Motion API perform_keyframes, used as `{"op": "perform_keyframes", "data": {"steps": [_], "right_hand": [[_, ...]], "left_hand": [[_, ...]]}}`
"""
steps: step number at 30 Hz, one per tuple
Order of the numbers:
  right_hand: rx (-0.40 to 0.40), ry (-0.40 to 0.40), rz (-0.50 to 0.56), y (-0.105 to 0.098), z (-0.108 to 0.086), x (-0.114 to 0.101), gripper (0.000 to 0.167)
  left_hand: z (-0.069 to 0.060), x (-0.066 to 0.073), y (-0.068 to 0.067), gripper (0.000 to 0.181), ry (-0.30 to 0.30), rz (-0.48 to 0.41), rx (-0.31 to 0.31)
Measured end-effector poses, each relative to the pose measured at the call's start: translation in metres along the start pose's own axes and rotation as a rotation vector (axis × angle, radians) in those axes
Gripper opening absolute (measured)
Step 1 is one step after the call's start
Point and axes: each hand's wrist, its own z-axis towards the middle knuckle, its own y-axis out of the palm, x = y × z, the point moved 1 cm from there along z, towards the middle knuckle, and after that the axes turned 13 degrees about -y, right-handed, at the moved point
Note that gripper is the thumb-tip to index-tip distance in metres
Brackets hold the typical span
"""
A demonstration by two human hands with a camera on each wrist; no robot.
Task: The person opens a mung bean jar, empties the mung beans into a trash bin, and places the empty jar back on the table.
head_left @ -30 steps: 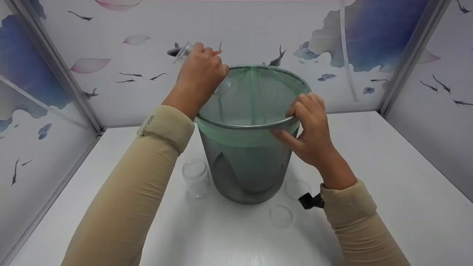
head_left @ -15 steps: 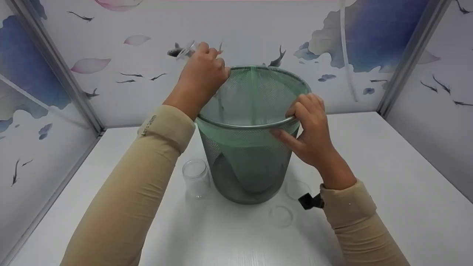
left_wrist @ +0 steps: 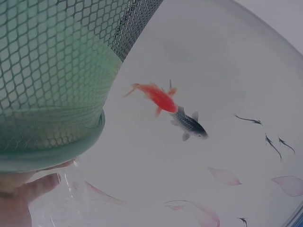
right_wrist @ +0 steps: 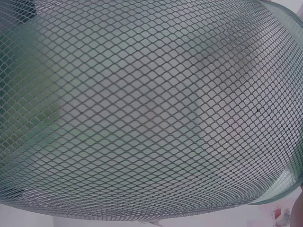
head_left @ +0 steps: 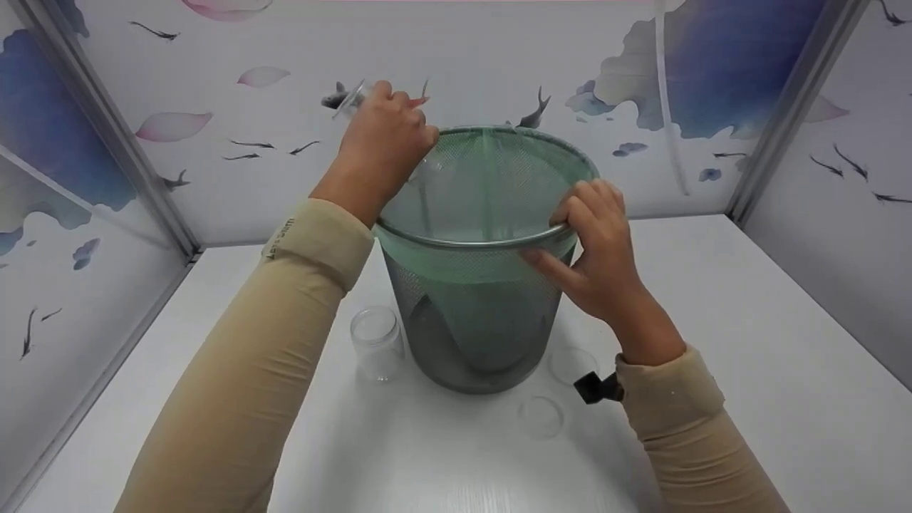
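A grey mesh wastebasket [head_left: 477, 349], lined with a green bag [head_left: 488, 267], stands upright on the white table. My left hand [head_left: 388, 142] holds a clear jar [head_left: 353, 101] tilted at the basket's left rim; its lower end shows faintly inside the rim and my hand hides its middle. In the left wrist view, part of that hand [left_wrist: 35, 189] and the clear jar [left_wrist: 64, 203] appear beside the rim. On the right, my right hand [head_left: 602, 246] grips the rim, fingers inside and thumb outside. Mesh [right_wrist: 147, 104] fills most of the right wrist view.
Left of the basket stands a second clear jar [head_left: 377, 343]. Two clear round discs, one nearer the front [head_left: 541, 417] and one close to the basket [head_left: 573, 365], lie at its right. A black piece [head_left: 597, 387] sits at my right cuff. Printed panels enclose the table [head_left: 748, 342].
My left hand shifted slightly right with the jar, then came back left to nearly the earlier spot; the jar's tilt wavered. The right hand and basket stay practically in place.
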Motion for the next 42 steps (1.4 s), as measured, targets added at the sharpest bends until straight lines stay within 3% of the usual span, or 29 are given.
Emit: {"op": "perform_keyframes", "data": {"steps": [4, 8, 11, 16, 22, 26, 30, 35, 42], "right_hand": [[0.001, -0.006, -0.004, -0.001, 0.0, 0.001, 0.06], [0.004, -0.01, -0.007, -0.002, 0.0, 0.001, 0.06], [0.0, -0.005, -0.006, -0.002, 0.0, 0.0, 0.059], [0.004, -0.003, 0.0, -0.003, 0.001, 0.0, 0.059], [0.011, -0.006, 0.006, -0.002, 0.0, 0.0, 0.059], [0.011, -0.007, 0.01, -0.001, -0.001, 0.0, 0.059], [0.008, -0.011, 0.012, 0.001, 0.0, 0.0, 0.059], [0.008, -0.015, 0.014, 0.0, 0.001, 0.0, 0.058], [0.004, -0.014, 0.005, -0.001, -0.001, 0.0, 0.057]], "left_hand": [[0.001, 0.0, 0.001, 0.027, 0.005, -0.004, 0.012], [-0.001, 0.003, 0.001, 0.022, 0.017, -0.063, 0.22], [-0.003, 0.002, -0.001, 0.024, 0.013, -0.095, 0.329], [-0.003, -0.001, -0.005, 0.026, -0.006, -0.055, 0.268], [-0.006, -0.005, -0.001, 0.024, -0.04, -0.087, 0.287], [-0.011, -0.009, 0.009, 0.023, -0.119, -0.261, 0.367], [-0.018, -0.017, 0.023, 0.024, -0.262, -0.479, 0.422], [-0.027, -0.027, 0.038, 0.031, -0.455, -0.717, 0.352], [-0.04, -0.032, 0.055, 0.046, -0.672, -1.081, 0.214]]}}
